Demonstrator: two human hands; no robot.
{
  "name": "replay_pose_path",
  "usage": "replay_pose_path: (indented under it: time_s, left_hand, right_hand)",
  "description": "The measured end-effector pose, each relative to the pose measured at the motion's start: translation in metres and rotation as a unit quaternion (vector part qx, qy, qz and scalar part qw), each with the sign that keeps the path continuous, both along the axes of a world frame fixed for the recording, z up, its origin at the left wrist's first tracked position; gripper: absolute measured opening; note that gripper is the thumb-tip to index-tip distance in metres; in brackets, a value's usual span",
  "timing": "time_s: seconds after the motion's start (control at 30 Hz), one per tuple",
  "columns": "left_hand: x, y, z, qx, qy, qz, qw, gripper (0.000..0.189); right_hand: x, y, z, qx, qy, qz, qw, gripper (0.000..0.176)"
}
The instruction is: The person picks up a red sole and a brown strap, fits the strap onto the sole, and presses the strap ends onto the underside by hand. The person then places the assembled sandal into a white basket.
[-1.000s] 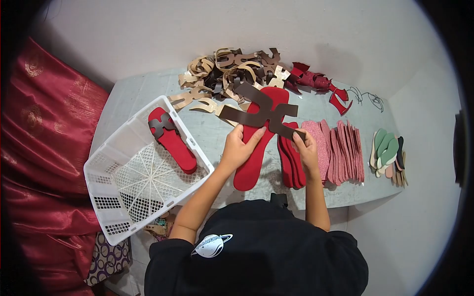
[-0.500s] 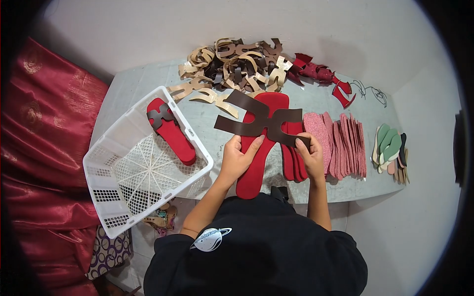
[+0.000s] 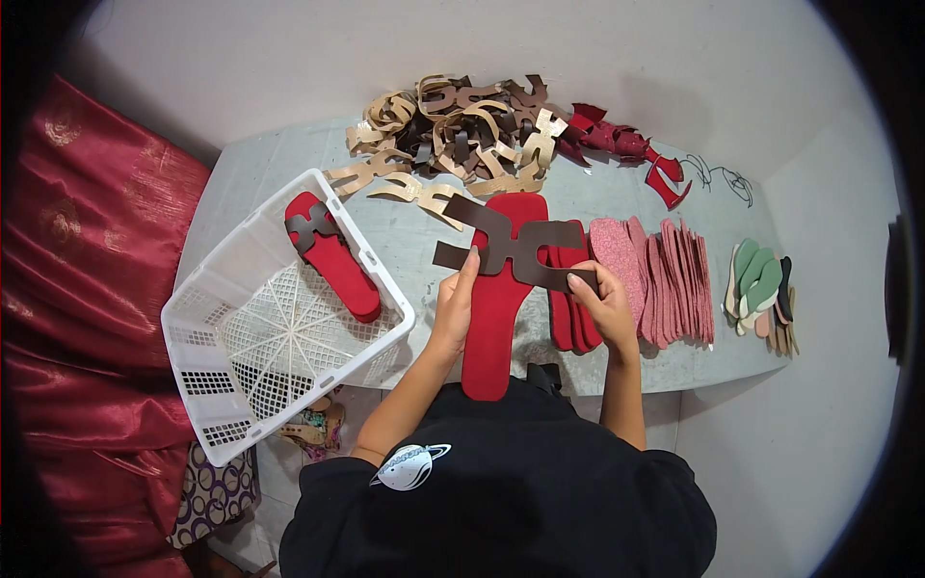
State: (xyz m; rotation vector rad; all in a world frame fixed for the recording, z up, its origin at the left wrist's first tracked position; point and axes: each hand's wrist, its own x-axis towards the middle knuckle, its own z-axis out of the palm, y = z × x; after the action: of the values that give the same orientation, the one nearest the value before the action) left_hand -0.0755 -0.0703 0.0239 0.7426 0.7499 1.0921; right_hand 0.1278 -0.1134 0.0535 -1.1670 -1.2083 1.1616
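In front of my body is a red sandal sole [image 3: 491,337], its narrower heel end towards me. My left hand [image 3: 455,303] is closed on the sole's left edge, thumb up against the strap. A dark brown H-shaped sandal strap [image 3: 521,255] lies across the sole's upper half, its arms sticking out on both sides. My right hand [image 3: 605,306] pinches the strap's lower right arm between thumb and fingers. Inside the white plastic basket [image 3: 405,318] on the left, a red sandal [image 3: 335,260] with a brown strap leans along the right wall.
Cut straps [image 3: 462,135] in beige and brown are heaped at the back of the table [image 3: 260,159], with dark red pieces [image 3: 617,143] beside them. Red soles [image 3: 568,323], pink soles [image 3: 674,284] and green insoles [image 3: 761,279] stand to the right. Red curtain [image 3: 87,318] hangs at left.
The strap has tilted and shifted over the sole, and the sole has come slightly down towards me. My left thumb has moved up and left onto the strap's edge.
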Motion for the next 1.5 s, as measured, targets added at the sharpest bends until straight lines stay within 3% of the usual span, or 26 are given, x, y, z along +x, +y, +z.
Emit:
replay_pose_path:
  time_s: [0.13, 0.37, 0.43, 0.77, 0.83, 1.07, 1.17, 1.27, 1.33, 1.5]
  left_hand:
    - [0.006, -0.003, 0.004, -0.071, -0.054, 0.018, 0.996, 0.046]
    - [0.000, -0.002, -0.004, -0.056, -0.013, 0.026, 0.998, 0.052]
    - [-0.007, -0.001, -0.002, -0.059, 0.042, -0.014, 0.997, 0.053]
    - [-0.006, 0.000, 0.002, -0.037, 0.031, -0.010, 0.999, 0.050]
    - [-0.005, -0.004, 0.002, -0.048, -0.033, -0.004, 0.998, 0.043]
    - [-0.009, -0.010, -0.003, -0.030, -0.037, -0.044, 0.998, 0.028]
    - [-0.008, -0.009, -0.004, -0.012, 0.001, -0.027, 1.000, 0.030]
    - [-0.008, -0.004, -0.010, -0.063, -0.031, -0.059, 0.996, 0.039]
    - [-0.003, -0.003, -0.004, -0.091, -0.140, -0.022, 0.986, 0.050]
    - [-0.006, -0.001, -0.007, -0.065, -0.120, -0.048, 0.990, 0.052]
  right_hand:
    - [0.001, 0.000, -0.006, -0.012, -0.026, 0.005, 1.000, 0.014]
    - [0.000, -0.002, -0.001, -0.017, -0.058, 0.018, 0.998, 0.012]
    - [-0.001, -0.002, 0.002, -0.014, -0.059, 0.023, 0.998, 0.012]
    - [-0.001, -0.001, 0.005, -0.013, -0.066, 0.041, 0.997, 0.013]
    - [-0.001, -0.002, 0.007, -0.014, -0.070, 0.043, 0.997, 0.013]
    - [-0.001, -0.001, 0.005, -0.027, -0.059, 0.064, 0.996, 0.015]
    - [-0.001, -0.002, 0.009, -0.041, -0.069, 0.078, 0.994, 0.017]
    - [-0.001, -0.002, 0.008, -0.051, -0.053, 0.086, 0.994, 0.016]
    - [0.000, -0.002, 0.009, -0.055, -0.054, 0.086, 0.993, 0.016]
    - [0.000, -0.001, 0.005, -0.058, -0.053, 0.093, 0.993, 0.018]
